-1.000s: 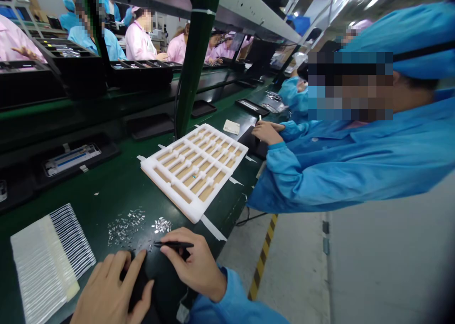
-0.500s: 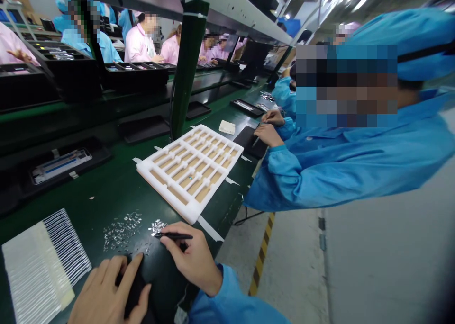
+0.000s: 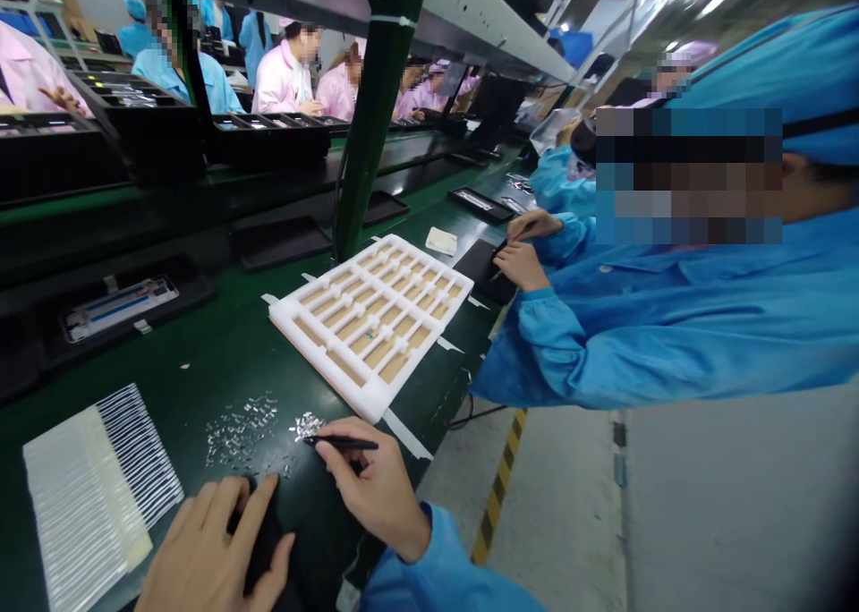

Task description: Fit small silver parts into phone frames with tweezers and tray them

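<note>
My right hand (image 3: 376,491) pinches a slim black tweezer-like tool (image 3: 349,443). Its tip is at a dense pile of tiny shiny metal pieces (image 3: 307,425) on the green bench top. My left hand (image 3: 215,545) lies palm down with its fingers apart, over a dark object (image 3: 255,549) that it mostly hides, so its kind is unclear. Just beyond those fingertips are more metal pieces (image 3: 242,429), spread loosely. To the left of my left hand lies a sheet with rows of thin silvery strips (image 3: 138,451), partly covered by a whitish film (image 3: 73,505).
A white foam tray (image 3: 369,406) with brown-bottomed slots is taped to the bench beyond my right hand. Further back stand a green post (image 3: 376,120) and black trays (image 3: 282,241). At right, a co-worker in blue (image 3: 604,326) handles a dark item (image 3: 476,267).
The view has shifted slightly, so most things appear a little further right. Both hands keep nearly the same place, and the tool's tip stays at the dense pile.
</note>
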{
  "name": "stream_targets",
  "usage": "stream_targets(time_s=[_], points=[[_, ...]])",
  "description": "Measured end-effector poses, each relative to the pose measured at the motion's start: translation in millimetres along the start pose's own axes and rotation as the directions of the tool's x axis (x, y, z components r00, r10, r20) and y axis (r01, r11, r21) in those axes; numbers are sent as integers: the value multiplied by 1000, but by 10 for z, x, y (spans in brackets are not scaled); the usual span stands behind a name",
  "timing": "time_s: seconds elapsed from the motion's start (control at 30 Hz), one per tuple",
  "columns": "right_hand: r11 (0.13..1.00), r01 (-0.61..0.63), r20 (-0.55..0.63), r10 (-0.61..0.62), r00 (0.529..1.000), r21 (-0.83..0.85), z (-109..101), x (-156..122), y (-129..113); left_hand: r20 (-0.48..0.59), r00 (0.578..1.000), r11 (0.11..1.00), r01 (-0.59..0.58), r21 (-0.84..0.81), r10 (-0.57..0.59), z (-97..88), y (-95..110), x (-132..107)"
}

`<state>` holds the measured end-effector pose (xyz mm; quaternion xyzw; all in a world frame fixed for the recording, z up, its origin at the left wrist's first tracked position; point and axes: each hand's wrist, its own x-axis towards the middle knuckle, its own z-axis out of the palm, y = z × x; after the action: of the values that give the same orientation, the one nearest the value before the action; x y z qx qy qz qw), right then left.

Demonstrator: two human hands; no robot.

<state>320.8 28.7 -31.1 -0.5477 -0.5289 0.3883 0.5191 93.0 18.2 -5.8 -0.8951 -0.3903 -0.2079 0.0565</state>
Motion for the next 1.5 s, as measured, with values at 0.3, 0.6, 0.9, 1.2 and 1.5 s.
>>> stream_targets(time_s=[0.3, 0.6, 0.9, 1.2, 1.5], points=[[995, 93, 88, -89, 992, -39, 47, 71, -56, -8, 1000, 999, -11, 49, 12, -1, -12, -18], [989, 138, 69, -134, 988, -50, 86, 81, -20, 3, 998, 996, 68, 52, -68, -1, -85, 21], [986, 161, 73, -158, 985, -34, 146, 127, -26, 52, 994, 994, 89, 70, -93, 83, -169, 37], [987, 153, 72, -150, 986, -42, 131, 102, -28, 34, 997, 996, 63, 66, -66, 89, -163, 12], [985, 174, 64, -174, 983, 6, 123, 96, -43, 19, 998, 995, 63, 72, -65, 80, -161, -1]])
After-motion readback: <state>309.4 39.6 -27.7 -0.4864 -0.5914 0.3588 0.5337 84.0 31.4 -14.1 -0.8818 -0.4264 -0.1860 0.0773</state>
